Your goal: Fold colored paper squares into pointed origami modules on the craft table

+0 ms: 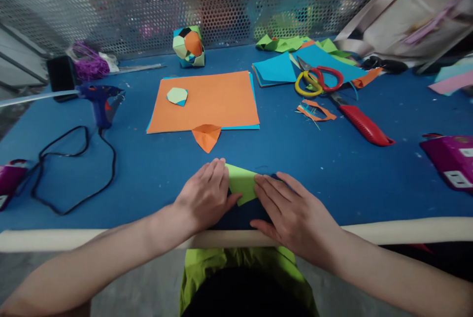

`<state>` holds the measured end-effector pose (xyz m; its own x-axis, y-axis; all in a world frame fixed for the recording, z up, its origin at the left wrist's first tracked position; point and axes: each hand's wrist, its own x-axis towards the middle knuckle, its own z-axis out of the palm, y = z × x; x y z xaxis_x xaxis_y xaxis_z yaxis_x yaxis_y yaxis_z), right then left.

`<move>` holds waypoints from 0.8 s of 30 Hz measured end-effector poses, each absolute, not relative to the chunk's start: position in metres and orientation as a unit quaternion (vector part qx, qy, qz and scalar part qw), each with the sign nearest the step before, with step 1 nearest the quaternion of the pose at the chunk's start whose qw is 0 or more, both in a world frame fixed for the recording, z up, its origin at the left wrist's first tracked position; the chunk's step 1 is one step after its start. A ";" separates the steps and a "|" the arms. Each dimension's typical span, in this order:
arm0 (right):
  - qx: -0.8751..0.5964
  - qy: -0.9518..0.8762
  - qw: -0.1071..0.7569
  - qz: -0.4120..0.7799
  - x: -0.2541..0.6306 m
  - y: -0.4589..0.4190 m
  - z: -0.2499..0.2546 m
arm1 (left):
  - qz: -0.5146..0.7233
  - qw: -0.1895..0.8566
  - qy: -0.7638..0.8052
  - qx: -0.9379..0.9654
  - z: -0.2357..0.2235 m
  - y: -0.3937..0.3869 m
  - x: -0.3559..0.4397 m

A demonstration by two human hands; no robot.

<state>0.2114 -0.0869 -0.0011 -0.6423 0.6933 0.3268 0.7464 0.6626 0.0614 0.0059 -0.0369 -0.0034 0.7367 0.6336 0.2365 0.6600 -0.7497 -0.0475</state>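
A light green piece of paper (242, 183) lies on the blue table close to the front edge, between my hands. Flat over its left end rests my left hand (207, 191), fingers extended and thumb on the paper's lower edge. With fingers stretched out, my right hand (286, 203) touches the right end, its thumb apart near the table edge. Both hands hide the paper's ends. Just beyond them is a small folded orange paper piece (207, 137), overlapping an orange sheet (210, 102) stacked on blue. A small pale green and blue folded piece (177, 96) sits on that sheet.
A blue glue gun (99, 100) with a black cord is at the left. Scissors (320, 80), a red-handled cutter (364, 122) and blue paper (275, 69) lie at the right. A multicoloured paper ball (188, 46) stands before the perforated metal panel (229, 6).
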 end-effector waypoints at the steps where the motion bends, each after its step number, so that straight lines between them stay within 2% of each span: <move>1: -0.397 -0.902 0.145 -0.090 0.213 -0.086 -0.001 | -0.100 0.067 -0.352 -0.928 -0.001 -0.034 0.006; 7: -0.396 -0.888 0.232 -0.036 0.228 -0.069 0.002 | -0.036 0.028 -0.382 -0.923 0.014 -0.011 0.007; 9: -0.430 -0.881 0.198 -0.027 0.230 -0.060 0.005 | -0.037 0.010 -0.379 -0.924 0.015 -0.007 0.006; 13: -0.477 -0.876 0.068 0.012 0.225 -0.047 0.012 | -0.043 -0.022 -0.373 -0.927 0.013 -0.006 0.004; 16: -0.474 -0.873 0.062 0.093 0.222 -0.038 0.017 | -0.075 -0.058 -0.369 -0.925 0.011 -0.005 0.004; 20: -0.467 -0.831 0.147 0.264 0.222 -0.021 0.025 | -0.134 -0.153 -0.387 -0.899 0.014 -0.002 0.006; 24: -0.489 -0.668 0.337 0.449 0.218 -0.004 0.031 | -0.202 -0.340 -0.482 -0.782 0.026 -0.002 0.009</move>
